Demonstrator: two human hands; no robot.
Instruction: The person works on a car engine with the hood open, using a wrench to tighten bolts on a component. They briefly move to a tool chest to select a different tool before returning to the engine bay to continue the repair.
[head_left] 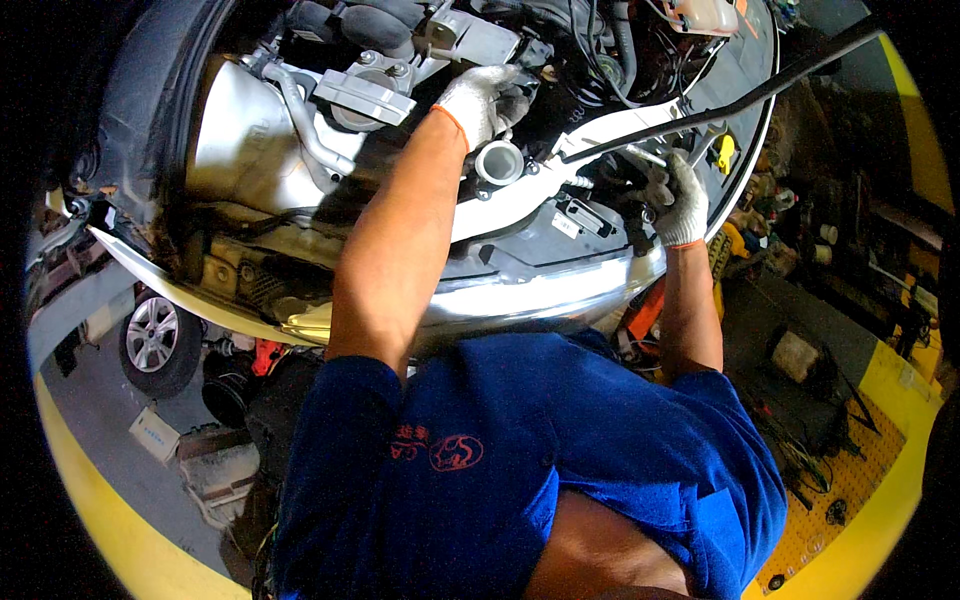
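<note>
My left hand [478, 103], in a white knit glove with an orange cuff, reaches into the engine bay of a car. Its fingers curl round something dark that I cannot make out. Just below it stands a pale round pipe with an open mouth [499, 163]. My right hand [682, 205], gloved alike, is at the front right of the bay, beside the white crossbar [622, 128]. Its fingers are bent and closed, but what they grip is hidden. A slim grey metal piece [708, 147] sticks up beside its thumb; whether the hand holds it is unclear.
A black prop rod [740, 100] slants over the bay to the crossbar. At left are a silver heat shield [250, 135] and a metal pipe [305, 125]. The chrome-bright front edge [540, 300] lies before my chest. A wheel [158, 340] stands on the floor at left.
</note>
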